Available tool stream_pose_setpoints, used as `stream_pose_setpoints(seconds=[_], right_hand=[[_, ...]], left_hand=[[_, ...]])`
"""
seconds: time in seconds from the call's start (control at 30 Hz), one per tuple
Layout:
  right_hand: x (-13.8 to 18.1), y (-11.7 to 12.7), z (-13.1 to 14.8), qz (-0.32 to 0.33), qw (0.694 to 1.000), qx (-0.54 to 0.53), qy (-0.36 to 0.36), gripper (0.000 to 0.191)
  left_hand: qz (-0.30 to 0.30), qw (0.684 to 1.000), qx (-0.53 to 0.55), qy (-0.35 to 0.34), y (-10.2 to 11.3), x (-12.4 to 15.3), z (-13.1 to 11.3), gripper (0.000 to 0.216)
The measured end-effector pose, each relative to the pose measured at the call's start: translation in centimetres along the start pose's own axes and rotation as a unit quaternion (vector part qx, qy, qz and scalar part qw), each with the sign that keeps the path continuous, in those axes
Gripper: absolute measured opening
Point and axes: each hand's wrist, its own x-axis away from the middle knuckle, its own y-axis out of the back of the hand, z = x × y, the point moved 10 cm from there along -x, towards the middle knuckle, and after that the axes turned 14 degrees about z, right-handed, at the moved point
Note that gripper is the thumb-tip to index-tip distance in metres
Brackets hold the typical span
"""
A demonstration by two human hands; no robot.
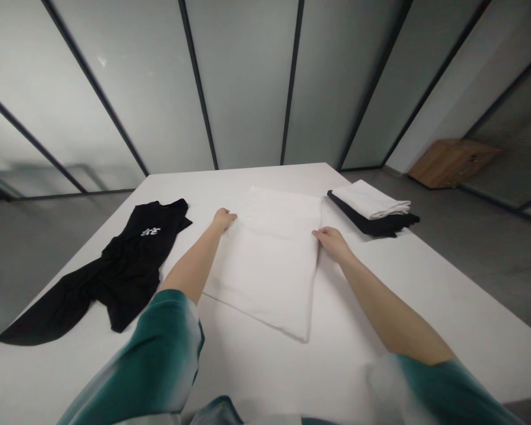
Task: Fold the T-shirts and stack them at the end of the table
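A white garment (272, 254), folded into a long rectangle, lies in the middle of the white table (425, 295). My left hand (223, 219) rests at its left edge with fingers curled onto the cloth. At the right edge, my right hand (331, 239) pinches the fabric with closed fingers. Both arms reach forward over the table.
A black garment (119, 265) with a small white print lies spread and unfolded on the left. At the far right sits a stack with a folded white garment (371, 199) on a folded black one (380, 224). Glass partition walls stand behind; a wooden box (451, 160) is on the floor.
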Motion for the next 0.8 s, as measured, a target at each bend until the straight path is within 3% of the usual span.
stream_pose_setpoints(seconds=[0.13,0.23,0.3,0.47,0.63,0.8], right_hand=[[0.0,0.5,-1.2,-0.029,0.971,-0.239,0.01,0.025],[0.4,1.7,-0.1,-0.074,0.949,-0.298,0.065,0.032],[0.8,3.0,1.2,-0.105,0.937,-0.317,0.106,0.034],[0.7,6.8,5.8,-0.107,0.911,-0.354,0.182,0.034],[0.7,10.8,11.6,-0.06,0.902,-0.348,0.247,0.027],[1.1,14.1,15.8,-0.056,0.885,-0.345,0.308,0.018]], left_hand=[[-0.005,0.987,0.156,-0.022,0.6,0.9,0.7,0.065],[0.006,0.941,0.323,-0.1,1.4,1.6,0.0,0.07],[0.013,0.917,0.364,-0.163,2.7,2.3,-1.4,0.058],[-0.025,0.878,0.393,-0.273,8.2,4.7,-4.7,0.029],[-0.059,0.856,0.381,-0.346,13.7,8.0,-7.5,0.025],[-0.108,0.847,0.355,-0.38,17.7,10.2,-8.7,0.023]])
